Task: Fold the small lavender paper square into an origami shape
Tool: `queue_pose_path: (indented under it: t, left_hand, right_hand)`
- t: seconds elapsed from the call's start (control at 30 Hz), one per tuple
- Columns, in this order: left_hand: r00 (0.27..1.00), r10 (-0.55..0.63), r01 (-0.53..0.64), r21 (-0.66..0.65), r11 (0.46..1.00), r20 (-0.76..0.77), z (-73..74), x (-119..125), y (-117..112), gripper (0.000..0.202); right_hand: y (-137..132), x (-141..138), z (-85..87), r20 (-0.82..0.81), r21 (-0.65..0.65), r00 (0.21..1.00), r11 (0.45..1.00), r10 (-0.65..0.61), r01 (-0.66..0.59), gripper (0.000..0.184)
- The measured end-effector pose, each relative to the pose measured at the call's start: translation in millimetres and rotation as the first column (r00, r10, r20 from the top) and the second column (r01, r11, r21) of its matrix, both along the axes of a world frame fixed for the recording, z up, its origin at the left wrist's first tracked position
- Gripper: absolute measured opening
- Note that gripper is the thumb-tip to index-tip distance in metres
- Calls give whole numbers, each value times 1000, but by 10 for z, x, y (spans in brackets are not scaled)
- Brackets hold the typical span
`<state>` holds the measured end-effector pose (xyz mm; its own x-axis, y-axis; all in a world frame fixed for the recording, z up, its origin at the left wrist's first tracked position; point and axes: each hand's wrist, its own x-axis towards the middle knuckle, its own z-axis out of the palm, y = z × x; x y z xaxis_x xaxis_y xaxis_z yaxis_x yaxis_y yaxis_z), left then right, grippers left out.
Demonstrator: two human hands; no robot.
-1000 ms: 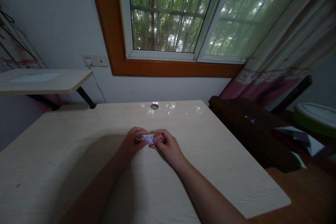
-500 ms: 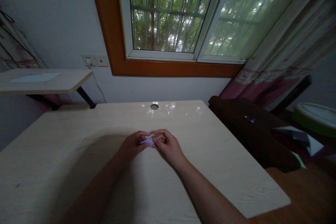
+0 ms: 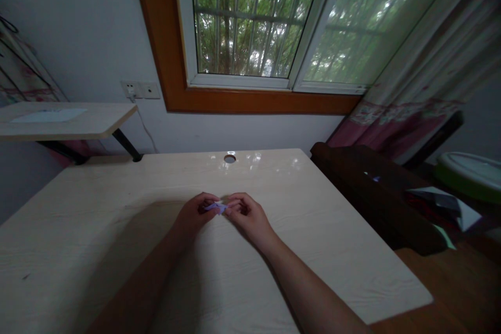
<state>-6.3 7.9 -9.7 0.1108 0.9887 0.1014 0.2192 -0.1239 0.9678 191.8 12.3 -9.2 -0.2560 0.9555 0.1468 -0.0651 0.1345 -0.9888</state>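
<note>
A small folded piece of pale purple paper is pinched between both of my hands just above the light wooden desk. My left hand grips its left end with curled fingers. My right hand grips its right end, fingers also curled. Most of the paper is hidden by my fingertips.
A round cable hole lies at the desk's far edge. A raised side shelf with a sheet of paper stands at the left. A dark chair and a green-rimmed basin are on the right. A barred window is ahead.
Both hands stay together on the paper and have shifted only slightly. The visible part of the paper has shrunk and changed shape between my fingertips.
</note>
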Motion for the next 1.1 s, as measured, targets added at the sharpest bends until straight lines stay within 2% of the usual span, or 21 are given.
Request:
queue_pose_path:
  t: [0.27,0.57,0.9,1.1]
  left_hand:
    - [999,15,-15,13,1000,-41,88,42,-34,23]
    - [994,21,-14,67,998,-105,56,35,-17,18]
    - [999,-28,28,8,1000,-47,67,13,-20,20]
    - [1000,-2,2,-25,1000,-2,68,22,-15,24]
  right_hand:
    - [13,14,-33,-18,10,1000,1000,26,-25,31]
    - [20,17,-34,-30,14,999,999,43,-42,30]
    - [29,19,-45,-50,-8,997,999,52,-52,31]
    - [31,24,-53,-76,-13,995,998,58,-59,32]
